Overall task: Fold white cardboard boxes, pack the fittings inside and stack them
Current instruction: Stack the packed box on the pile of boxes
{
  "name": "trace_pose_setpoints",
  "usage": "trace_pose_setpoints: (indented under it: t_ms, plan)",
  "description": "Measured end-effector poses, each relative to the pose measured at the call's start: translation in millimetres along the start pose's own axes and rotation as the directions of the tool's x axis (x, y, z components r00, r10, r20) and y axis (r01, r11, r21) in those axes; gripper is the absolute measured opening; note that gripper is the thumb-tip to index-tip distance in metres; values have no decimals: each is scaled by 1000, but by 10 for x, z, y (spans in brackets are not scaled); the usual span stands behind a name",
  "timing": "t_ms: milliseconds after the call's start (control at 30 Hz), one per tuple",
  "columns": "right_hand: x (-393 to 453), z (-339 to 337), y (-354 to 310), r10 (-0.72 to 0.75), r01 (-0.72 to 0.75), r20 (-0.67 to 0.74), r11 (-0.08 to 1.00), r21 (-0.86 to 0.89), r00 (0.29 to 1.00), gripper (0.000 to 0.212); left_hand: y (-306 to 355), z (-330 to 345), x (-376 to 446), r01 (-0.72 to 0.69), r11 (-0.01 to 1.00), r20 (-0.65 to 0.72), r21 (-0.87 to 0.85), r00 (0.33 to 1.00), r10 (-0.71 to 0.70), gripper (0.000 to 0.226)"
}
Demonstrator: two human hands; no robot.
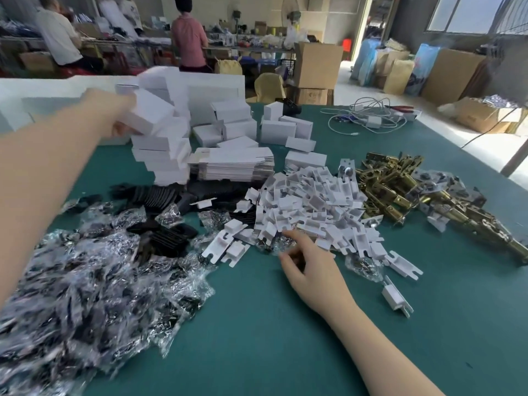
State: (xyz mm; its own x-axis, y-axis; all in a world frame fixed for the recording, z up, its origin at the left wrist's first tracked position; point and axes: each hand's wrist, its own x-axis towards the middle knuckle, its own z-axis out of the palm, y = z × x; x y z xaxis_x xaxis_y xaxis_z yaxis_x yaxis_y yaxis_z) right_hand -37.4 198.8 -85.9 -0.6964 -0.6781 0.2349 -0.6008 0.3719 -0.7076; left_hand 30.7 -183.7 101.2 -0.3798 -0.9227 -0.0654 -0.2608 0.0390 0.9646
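My left hand [120, 121] is stretched out to the far left and grips a folded white box [150, 114] at the top of a leaning stack of white boxes [163, 155]. My right hand [307, 267] hovers over the green table [285, 338], fingers loosely curled, its fingertips touching a small clear bag [278, 242] at the edge of the pile of white card inserts [311, 207]. A stack of flat unfolded boxes [231, 165] lies behind that pile. Brass latch fittings [414, 190] lie heaped on the right.
A large heap of clear bags with dark parts [94, 287] fills the near left. Black plastic pieces [160, 195] lie behind it. More folded white boxes [280, 130] stand at the back, with white cables [368, 118] beyond. Two people work at distant benches.
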Motion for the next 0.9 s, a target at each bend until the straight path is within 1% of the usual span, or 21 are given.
trace_pose_setpoints:
  t_ms: [100, 167, 233, 300, 367, 467, 500, 633, 733, 833, 867, 900]
  plan:
    - [7, 1, -14, -10, 10, 5, 1000, -20, 1000, 36, -162, 56, 43, -27, 998, -46, 64, 999, 30, 18]
    - [11, 2, -16, -3, 3, 4, 1000, -25, 1000, 32, -192, 88, 54, -25, 991, -78, 129, 996, 35, 25]
    - [14, 5, -9, 7, -7, 4, 1000, -28, 1000, 30, -208, 102, 75, -46, 977, -68, 206, 996, 61, 34]
    - [14, 8, -5, 13, -12, 5, 1000, -25, 1000, 29, -237, 117, 76, -68, 962, -37, 266, 996, 80, 34]
    - [13, 10, -7, 13, -13, 9, 1000, -25, 1000, 26, -280, 126, 81, -71, 961, -7, 268, 997, 76, 35]
    - [15, 13, -3, 11, -11, 6, 1000, -29, 1000, 23, -329, 114, 115, -61, 965, 26, 256, 998, 56, 47]
    - [17, 14, -1, 10, -10, 4, 999, -30, 1000, 22, -340, 101, 131, -50, 968, 32, 248, 999, 43, 47]
    - [11, 12, -9, 7, -7, 4, 1000, -22, 1000, 25, -365, 19, 162, 22, 983, 80, 181, 996, -37, 41]
    - [13, 6, -10, 13, -13, 10, 1000, -22, 1000, 28, -369, -18, 151, 46, 980, 123, 194, 990, -71, 34]
    - [10, 6, -17, 13, -13, 10, 1000, -20, 1000, 27, -392, 31, 102, -6, 982, 83, 187, 997, -10, 39]
    - [7, 3, -15, 11, -11, 8, 1000, -20, 1000, 26, -406, 76, 72, -54, 979, 32, 199, 998, 48, 42]
    - [9, 3, -15, 11, -11, 6, 1000, -21, 1000, 25, -420, 122, 39, -119, 965, -78, 234, 987, 141, 42]
